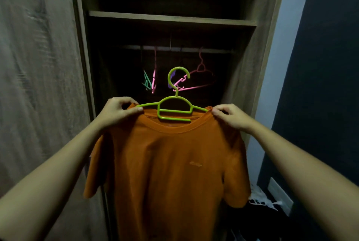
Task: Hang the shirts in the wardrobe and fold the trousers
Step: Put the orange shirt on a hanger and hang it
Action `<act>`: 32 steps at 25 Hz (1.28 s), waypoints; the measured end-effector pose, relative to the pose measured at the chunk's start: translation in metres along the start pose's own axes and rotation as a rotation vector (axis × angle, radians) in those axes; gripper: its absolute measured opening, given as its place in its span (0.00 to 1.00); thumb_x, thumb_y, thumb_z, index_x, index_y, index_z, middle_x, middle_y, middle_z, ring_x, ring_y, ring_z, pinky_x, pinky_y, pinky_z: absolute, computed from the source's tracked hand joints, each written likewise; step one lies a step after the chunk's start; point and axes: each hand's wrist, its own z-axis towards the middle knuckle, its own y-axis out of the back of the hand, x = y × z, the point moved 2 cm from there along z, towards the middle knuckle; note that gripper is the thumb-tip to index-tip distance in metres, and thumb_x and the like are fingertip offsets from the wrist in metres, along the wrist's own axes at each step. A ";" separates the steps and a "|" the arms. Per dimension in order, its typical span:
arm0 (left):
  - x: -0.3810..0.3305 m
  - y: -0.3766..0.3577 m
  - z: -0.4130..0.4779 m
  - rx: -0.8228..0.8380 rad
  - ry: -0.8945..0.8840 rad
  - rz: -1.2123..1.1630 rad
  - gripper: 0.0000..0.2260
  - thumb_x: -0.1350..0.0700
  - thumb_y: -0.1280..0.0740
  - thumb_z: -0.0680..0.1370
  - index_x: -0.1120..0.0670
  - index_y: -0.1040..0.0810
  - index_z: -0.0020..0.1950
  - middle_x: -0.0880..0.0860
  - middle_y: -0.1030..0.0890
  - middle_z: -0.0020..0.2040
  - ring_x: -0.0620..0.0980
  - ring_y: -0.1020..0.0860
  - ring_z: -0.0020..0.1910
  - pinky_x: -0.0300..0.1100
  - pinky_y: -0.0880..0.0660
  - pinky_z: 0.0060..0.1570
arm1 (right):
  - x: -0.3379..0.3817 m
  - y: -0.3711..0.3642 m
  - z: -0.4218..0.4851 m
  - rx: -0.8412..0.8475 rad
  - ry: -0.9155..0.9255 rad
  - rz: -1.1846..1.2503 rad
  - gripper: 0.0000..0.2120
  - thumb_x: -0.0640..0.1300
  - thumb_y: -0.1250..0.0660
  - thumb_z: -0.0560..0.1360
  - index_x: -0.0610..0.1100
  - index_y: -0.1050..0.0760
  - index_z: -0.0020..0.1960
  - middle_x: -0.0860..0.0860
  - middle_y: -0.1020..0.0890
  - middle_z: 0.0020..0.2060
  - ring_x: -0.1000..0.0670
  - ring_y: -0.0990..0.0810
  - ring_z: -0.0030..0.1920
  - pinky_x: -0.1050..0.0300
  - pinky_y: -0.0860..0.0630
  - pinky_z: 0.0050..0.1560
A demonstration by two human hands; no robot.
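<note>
Your left hand point(118, 111) and right hand point(231, 117) hold the orange shirt point(167, 172) up in front of the open wardrobe point(250, 77). The fingers point(134, 110) of each hand pinch one shoulder seam of the shirt beside the collar. A green hanger point(174, 107) sits inside the neck opening, hook upright. Behind it, pink hangers point(200, 79) hang from the rail point(217, 50) below a shelf point(171, 17).

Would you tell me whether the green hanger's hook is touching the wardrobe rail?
Apart. The head view shows the hook well below the rail, with dark space between them.
</note>
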 end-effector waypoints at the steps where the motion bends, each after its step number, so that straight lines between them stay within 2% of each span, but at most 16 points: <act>1: -0.003 0.000 0.001 0.006 -0.016 0.023 0.06 0.53 0.30 0.74 0.52 0.21 0.49 0.50 0.20 0.46 0.44 0.22 0.46 0.35 0.26 0.41 | 0.000 -0.004 0.000 -0.059 -0.011 0.060 0.12 0.48 0.45 0.81 0.48 0.23 0.49 0.52 0.21 0.44 0.56 0.23 0.45 0.63 0.28 0.49; 4: -0.012 0.003 0.010 -0.019 -0.065 0.090 0.07 0.54 0.32 0.75 0.52 0.22 0.51 0.50 0.22 0.48 0.43 0.24 0.47 0.36 0.27 0.43 | -0.001 -0.005 0.005 -0.221 0.029 0.039 0.14 0.52 0.44 0.80 0.46 0.23 0.49 0.49 0.20 0.42 0.53 0.22 0.43 0.56 0.27 0.47; 7: -0.011 0.022 0.013 -0.097 -0.048 0.032 0.07 0.54 0.32 0.75 0.53 0.22 0.53 0.53 0.22 0.49 0.49 0.24 0.49 0.44 0.26 0.47 | -0.017 -0.001 0.002 -0.112 0.010 -0.110 0.22 0.60 0.36 0.72 0.52 0.31 0.62 0.53 0.22 0.53 0.53 0.22 0.50 0.55 0.24 0.52; 9: -0.001 0.037 0.010 -0.137 -0.006 0.015 0.06 0.54 0.32 0.75 0.51 0.21 0.51 0.55 0.21 0.49 0.51 0.24 0.49 0.47 0.26 0.49 | -0.040 0.000 -0.009 -0.081 -0.092 -0.100 0.25 0.54 0.34 0.74 0.50 0.36 0.67 0.53 0.27 0.57 0.51 0.25 0.55 0.54 0.25 0.55; 12: 0.018 0.048 -0.001 -0.070 0.055 0.100 0.06 0.54 0.30 0.74 0.43 0.23 0.45 0.53 0.20 0.46 0.49 0.23 0.47 0.36 0.28 0.45 | -0.052 -0.003 -0.024 -0.116 -0.112 0.071 0.08 0.45 0.38 0.78 0.44 0.29 0.55 0.50 0.24 0.46 0.50 0.23 0.49 0.62 0.25 0.46; 14: 0.029 0.049 -0.007 -0.013 0.111 0.092 0.07 0.55 0.30 0.73 0.42 0.22 0.44 0.52 0.20 0.45 0.49 0.22 0.47 0.32 0.28 0.43 | -0.052 -0.002 -0.026 -0.155 -0.134 0.288 0.09 0.45 0.42 0.80 0.41 0.27 0.52 0.50 0.23 0.39 0.52 0.23 0.42 0.63 0.27 0.43; 16: 0.033 0.048 -0.012 -0.012 0.157 -0.076 0.05 0.56 0.30 0.74 0.45 0.20 0.44 0.50 0.19 0.43 0.48 0.21 0.46 0.33 0.25 0.40 | -0.056 0.002 -0.024 -0.170 -0.249 0.380 0.12 0.46 0.44 0.80 0.42 0.26 0.55 0.49 0.23 0.39 0.49 0.23 0.43 0.59 0.27 0.45; 18: 0.032 0.042 -0.013 -0.036 0.173 -0.160 0.04 0.56 0.31 0.75 0.49 0.20 0.48 0.52 0.19 0.46 0.50 0.21 0.46 0.36 0.24 0.40 | -0.061 0.007 -0.019 -0.145 -0.288 0.043 0.11 0.41 0.42 0.80 0.41 0.27 0.60 0.45 0.22 0.49 0.46 0.23 0.51 0.57 0.27 0.49; 19: 0.032 0.038 -0.012 -0.051 0.180 -0.158 0.04 0.55 0.32 0.75 0.51 0.20 0.49 0.53 0.19 0.47 0.50 0.21 0.47 0.38 0.25 0.42 | -0.060 0.009 -0.016 -0.202 -0.251 -0.133 0.14 0.37 0.42 0.79 0.41 0.29 0.64 0.43 0.23 0.55 0.48 0.23 0.53 0.58 0.28 0.50; 21: 0.028 0.029 -0.009 -0.089 0.172 -0.137 0.03 0.53 0.32 0.75 0.48 0.20 0.48 0.53 0.20 0.47 0.51 0.21 0.47 0.39 0.26 0.42 | -0.038 0.007 -0.011 -0.368 -0.032 -0.211 0.17 0.39 0.43 0.79 0.42 0.32 0.68 0.46 0.25 0.61 0.56 0.26 0.53 0.62 0.30 0.51; 22: 0.024 0.024 -0.007 -0.100 0.159 -0.147 0.02 0.52 0.31 0.75 0.46 0.20 0.46 0.52 0.19 0.46 0.51 0.21 0.47 0.40 0.26 0.42 | -0.023 0.004 -0.008 -0.371 0.069 -0.219 0.17 0.43 0.44 0.80 0.43 0.33 0.69 0.50 0.26 0.61 0.58 0.28 0.54 0.62 0.31 0.54; 24: 0.014 0.014 -0.001 -0.087 0.129 -0.151 0.02 0.51 0.31 0.74 0.45 0.19 0.46 0.52 0.19 0.46 0.52 0.21 0.48 0.45 0.24 0.46 | -0.004 -0.009 0.001 -0.190 0.141 -0.330 0.18 0.53 0.45 0.80 0.47 0.33 0.67 0.56 0.27 0.57 0.57 0.28 0.57 0.59 0.30 0.56; 26: -0.003 0.006 0.003 -0.019 0.080 -0.040 0.07 0.50 0.31 0.74 0.49 0.20 0.50 0.51 0.21 0.48 0.51 0.22 0.50 0.48 0.24 0.51 | -0.005 -0.023 0.007 -0.072 0.107 -0.320 0.13 0.54 0.46 0.80 0.49 0.29 0.58 0.53 0.22 0.49 0.53 0.22 0.49 0.59 0.28 0.47; 28: -0.018 0.005 0.006 0.100 0.048 0.083 0.15 0.44 0.30 0.72 0.50 0.22 0.54 0.49 0.22 0.52 0.48 0.24 0.53 0.47 0.25 0.55 | -0.014 -0.027 0.008 -0.146 0.093 -0.186 0.10 0.51 0.46 0.81 0.48 0.27 0.51 0.51 0.22 0.41 0.53 0.23 0.42 0.60 0.31 0.43; 30: -0.027 0.012 0.004 0.242 0.058 0.117 0.26 0.37 0.32 0.67 0.49 0.24 0.60 0.47 0.25 0.58 0.46 0.27 0.58 0.45 0.29 0.59 | -0.020 -0.024 0.005 -0.221 0.076 -0.112 0.10 0.49 0.46 0.81 0.49 0.27 0.49 0.54 0.24 0.37 0.55 0.25 0.40 0.61 0.32 0.40; 32: -0.024 0.019 0.002 0.249 0.082 0.173 0.25 0.38 0.33 0.70 0.50 0.24 0.62 0.47 0.24 0.58 0.45 0.27 0.57 0.42 0.30 0.58 | -0.020 -0.020 0.002 -0.217 0.084 -0.084 0.09 0.49 0.46 0.81 0.50 0.28 0.48 0.55 0.25 0.36 0.57 0.25 0.39 0.64 0.33 0.38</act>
